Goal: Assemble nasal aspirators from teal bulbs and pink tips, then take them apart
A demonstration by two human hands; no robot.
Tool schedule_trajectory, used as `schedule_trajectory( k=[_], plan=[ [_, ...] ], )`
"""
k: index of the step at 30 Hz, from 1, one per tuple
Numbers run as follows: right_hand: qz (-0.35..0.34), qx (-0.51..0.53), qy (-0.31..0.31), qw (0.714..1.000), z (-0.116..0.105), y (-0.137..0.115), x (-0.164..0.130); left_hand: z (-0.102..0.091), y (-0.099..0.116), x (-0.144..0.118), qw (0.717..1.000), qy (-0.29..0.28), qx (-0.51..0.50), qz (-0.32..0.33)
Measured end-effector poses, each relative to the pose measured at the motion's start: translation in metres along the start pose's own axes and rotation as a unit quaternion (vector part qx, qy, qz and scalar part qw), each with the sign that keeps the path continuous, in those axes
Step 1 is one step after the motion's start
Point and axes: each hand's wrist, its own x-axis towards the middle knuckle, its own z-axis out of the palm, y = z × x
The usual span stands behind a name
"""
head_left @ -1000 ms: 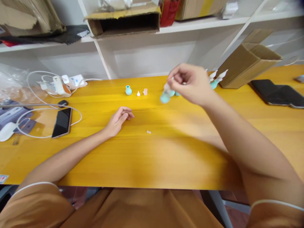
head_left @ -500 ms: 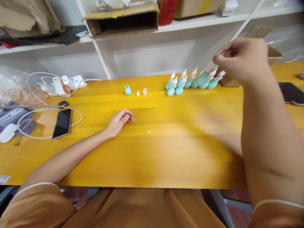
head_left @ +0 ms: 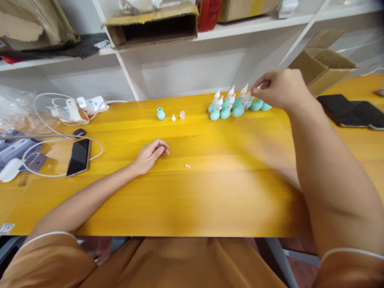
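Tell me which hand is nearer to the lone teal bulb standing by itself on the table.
Left. The left hand rests on the table just in front of the lone teal bulb; the right hand is far off to its right, at the row of assembled bulbs.

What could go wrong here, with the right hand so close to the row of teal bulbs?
1. The right hand pinches at the white tip of one piece in the tight cluster of teal bulbs; a small nudge may tip its neighbours.
2. The tiny pink part lies loose mid-table, near the left hand; a forearm sweep might push it off.
3. The separate bulb, white tip and pink cap could scatter likewise.
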Motion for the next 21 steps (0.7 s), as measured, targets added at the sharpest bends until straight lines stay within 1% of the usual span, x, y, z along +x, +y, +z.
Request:
schedule_trajectory(
  k=[5, 21],
  plan=[
    [-0.012, -0.003, -0.006, 1.0, 0.0055, 0.0025, 0.002, 0.0004, 0.0015, -0.0002, 1.0, -0.005, 0.007, 0.004],
    [-0.022, -0.014, -0.021, 0.999, 0.0084, 0.0029, 0.0002, 0.0002, 0.0027, -0.0008, 1.0, -0.012, 0.016, 0.006]
  ],
)
